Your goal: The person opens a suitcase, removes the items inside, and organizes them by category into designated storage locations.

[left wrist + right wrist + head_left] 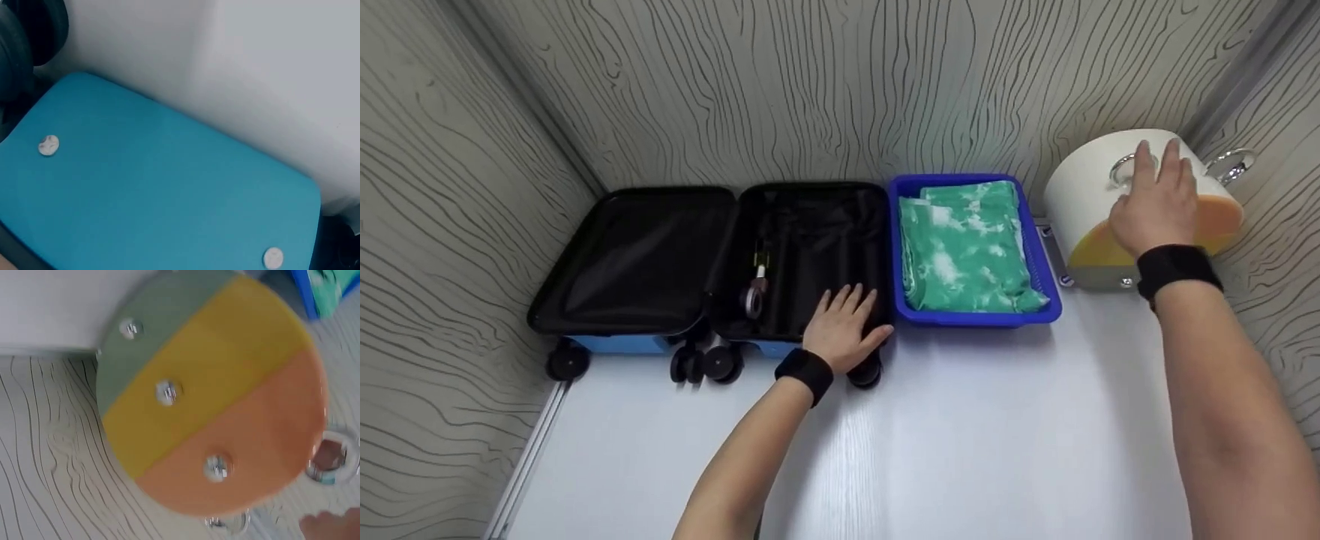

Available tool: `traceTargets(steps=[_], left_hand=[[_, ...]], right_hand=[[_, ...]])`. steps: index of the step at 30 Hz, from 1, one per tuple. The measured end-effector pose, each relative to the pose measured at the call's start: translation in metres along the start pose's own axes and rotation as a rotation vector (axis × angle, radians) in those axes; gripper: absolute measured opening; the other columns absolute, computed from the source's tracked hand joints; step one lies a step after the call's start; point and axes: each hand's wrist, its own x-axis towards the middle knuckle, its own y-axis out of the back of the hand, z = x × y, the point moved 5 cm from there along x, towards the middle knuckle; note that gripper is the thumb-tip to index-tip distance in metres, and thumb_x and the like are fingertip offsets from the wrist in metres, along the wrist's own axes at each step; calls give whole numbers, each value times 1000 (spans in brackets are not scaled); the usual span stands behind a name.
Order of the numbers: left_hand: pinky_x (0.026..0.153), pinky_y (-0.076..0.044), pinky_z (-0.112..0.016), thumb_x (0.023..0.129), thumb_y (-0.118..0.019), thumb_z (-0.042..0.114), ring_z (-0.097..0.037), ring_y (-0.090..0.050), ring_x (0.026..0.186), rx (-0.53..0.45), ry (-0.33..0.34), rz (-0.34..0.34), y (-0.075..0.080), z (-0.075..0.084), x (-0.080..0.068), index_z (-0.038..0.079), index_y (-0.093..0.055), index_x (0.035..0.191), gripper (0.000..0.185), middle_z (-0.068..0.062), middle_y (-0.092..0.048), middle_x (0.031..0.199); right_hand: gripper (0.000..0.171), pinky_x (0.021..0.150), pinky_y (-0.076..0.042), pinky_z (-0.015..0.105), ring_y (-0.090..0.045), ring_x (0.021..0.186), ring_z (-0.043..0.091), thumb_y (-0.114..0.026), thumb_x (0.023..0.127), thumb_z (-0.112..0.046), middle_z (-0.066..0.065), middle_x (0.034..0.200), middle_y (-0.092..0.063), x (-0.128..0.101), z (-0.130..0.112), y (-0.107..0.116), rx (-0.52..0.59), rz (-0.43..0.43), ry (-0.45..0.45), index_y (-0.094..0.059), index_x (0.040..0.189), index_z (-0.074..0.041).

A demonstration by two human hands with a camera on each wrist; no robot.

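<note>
- The left hand (840, 334) has its fingers stretched out, released and grasping nothing, over the front edge of an opened black-lined suitcase with a light-blue shell (825, 259); whether they touch it cannot be told.
- The right hand (1159, 199) also has its fingers extended and released, in front of a large cream-coloured drum-shaped container (1084, 176); contact cannot be made out.
- The suitcase lies spread flat at the left of the white table (997, 435), its two halves side by side, with black round wheels (568, 361) along the near side.
- In its right half, towards the left wall, lies a small object with a grey ring and a brown part (753, 301).
- Directly right of the suitcase is a blue plastic basket (982, 320) holding folded green-and-white mottled cloth (967, 251).
- The container is right of the basket, in the corner; its round end shows green, yellow and orange bands, each bearing a shiny silver knob (167, 392), and silver ring handles are fitted to its curved side.
- A black band (1179, 271) circles each wrist.
- Pale walls with dark wood-grain lines (825, 90) enclose the table.
</note>
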Motion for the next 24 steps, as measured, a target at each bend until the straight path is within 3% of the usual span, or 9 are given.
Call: traceTargets(steps=[5, 9, 13, 16, 20, 24], left_hand=[[124, -6, -52, 101, -21, 74, -28, -17, 155, 6, -48, 44, 3, 1, -3, 22, -27, 164, 82, -8, -25, 168], [124, -9, -53, 102, -24, 73, -29, -23, 153, 42, -74, 73, 11, -11, -15, 21, -33, 162, 80, -7, -32, 165], [122, -20, -51, 102, -28, 71, -30, -40, 144, 68, -59, 150, 22, -36, -36, 18, -45, 157, 78, -7, -50, 153], [117, -30, -50, 103, -34, 69, -31, -52, 131, 75, -40, 211, 29, -58, -55, 16, -56, 148, 73, -9, -60, 140], [109, -38, -50, 102, -42, 66, -32, -57, 122, 66, 30, 257, 29, -88, -80, 14, -64, 139, 68, -10, -64, 130], [106, -41, -52, 102, -44, 64, -33, -58, 120, 50, 86, 291, 21, -105, -94, 12, -67, 133, 65, -11, -66, 126]], right_hand=[[73, 118, -4, 67, 7, 148, 56, -30, 100, -9, 31, 163, 18, 5, 15, 11, 89, -147, -5, 7, 161, 0], [70, 117, -6, 68, 2, 147, 58, -28, 99, -9, 35, 162, 14, 5, 18, 11, 146, -178, -23, 2, 161, 4], [65, 118, -8, 66, -1, 149, 56, -28, 102, -9, 37, 162, 8, 7, 16, 9, 191, -156, -28, -5, 161, 5], [60, 118, -12, 66, -9, 149, 55, -27, 105, -10, 39, 161, -7, 10, 13, 8, 203, -136, -7, -10, 160, 7], [56, 116, -19, 67, -19, 146, 55, -29, 107, -9, 39, 157, -21, 13, 9, 8, 185, -110, 28, -19, 159, 7], [54, 115, -21, 67, -22, 146, 54, -32, 107, -7, 38, 156, -26, 16, 3, 8, 168, -103, 46, -25, 159, 4]])
